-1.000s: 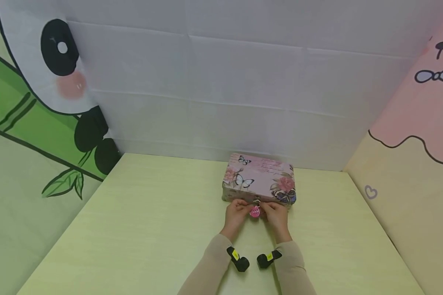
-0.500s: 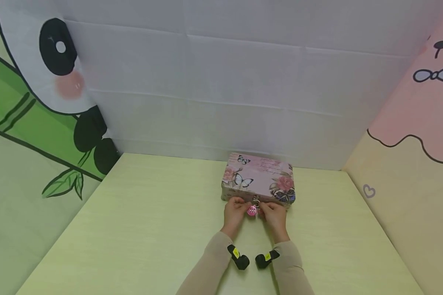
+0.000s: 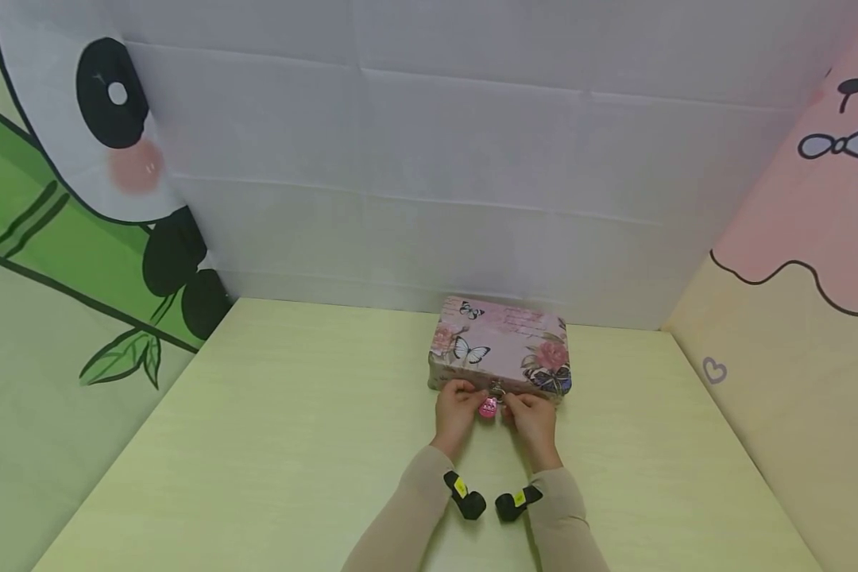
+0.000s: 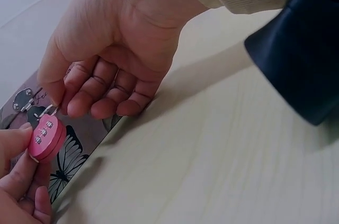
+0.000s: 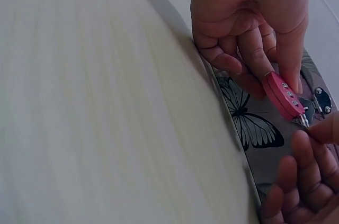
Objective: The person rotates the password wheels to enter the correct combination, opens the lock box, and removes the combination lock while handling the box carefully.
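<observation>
At the front of a pink floral tin box [image 3: 504, 338], my two hands meet over a small pink combination padlock [image 3: 488, 407]. My left hand [image 3: 456, 415] pinches the lock's body between thumb and fingers; the right wrist view shows this hand [image 5: 249, 1] from across, with the dials of the padlock [image 5: 286, 97] facing outward. Thumb and forefinger of my right hand [image 3: 535, 423] pinch the metal shackle [image 4: 50, 110]. Close behind the lock is the box's metal hasp [image 4: 30, 106]. Fingers partly hide the shackle, so I cannot tell whether it passes through the hasp.
The box stands on a pale yellow table [image 3: 314, 413], close to a white back wall [image 3: 400, 143]. A panda-and-bamboo panel [image 3: 114, 183] flanks the left side and a pink cartoon panel [image 3: 801, 206] the right. Each wrist carries a black camera.
The padlock's body has shifted slightly toward my left hand and its face has tilted. Both hands keep their places at the box front, which stays where it was.
</observation>
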Demonstrator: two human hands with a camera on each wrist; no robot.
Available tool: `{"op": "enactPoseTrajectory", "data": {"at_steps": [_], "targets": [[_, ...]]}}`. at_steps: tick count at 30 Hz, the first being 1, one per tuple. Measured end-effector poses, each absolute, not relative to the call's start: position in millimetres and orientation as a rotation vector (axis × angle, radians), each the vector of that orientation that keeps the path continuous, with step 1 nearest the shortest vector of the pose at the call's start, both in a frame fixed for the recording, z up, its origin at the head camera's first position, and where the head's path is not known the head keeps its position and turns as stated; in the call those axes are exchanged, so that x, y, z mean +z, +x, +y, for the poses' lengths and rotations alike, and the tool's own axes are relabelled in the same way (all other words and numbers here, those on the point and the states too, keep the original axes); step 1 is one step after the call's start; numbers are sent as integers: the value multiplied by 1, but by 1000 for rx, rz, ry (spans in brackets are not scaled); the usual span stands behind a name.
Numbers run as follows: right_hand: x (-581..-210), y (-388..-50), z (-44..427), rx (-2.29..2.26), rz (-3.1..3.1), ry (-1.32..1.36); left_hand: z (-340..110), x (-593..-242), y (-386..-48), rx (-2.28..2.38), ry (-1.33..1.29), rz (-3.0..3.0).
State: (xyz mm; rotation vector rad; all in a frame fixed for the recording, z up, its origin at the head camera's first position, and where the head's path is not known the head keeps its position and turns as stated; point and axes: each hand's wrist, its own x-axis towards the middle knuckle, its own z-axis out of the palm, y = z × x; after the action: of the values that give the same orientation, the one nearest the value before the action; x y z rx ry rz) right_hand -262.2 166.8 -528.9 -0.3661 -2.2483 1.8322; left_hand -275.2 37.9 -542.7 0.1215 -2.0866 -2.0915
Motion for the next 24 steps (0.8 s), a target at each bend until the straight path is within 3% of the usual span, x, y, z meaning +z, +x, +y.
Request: {"op": "enactPoseTrajectory", "data": {"at_steps": [24], "targets": [[-527,-266,169,1885,-2284,-362,43,-537,-279,-2039,108,-2086]]}}
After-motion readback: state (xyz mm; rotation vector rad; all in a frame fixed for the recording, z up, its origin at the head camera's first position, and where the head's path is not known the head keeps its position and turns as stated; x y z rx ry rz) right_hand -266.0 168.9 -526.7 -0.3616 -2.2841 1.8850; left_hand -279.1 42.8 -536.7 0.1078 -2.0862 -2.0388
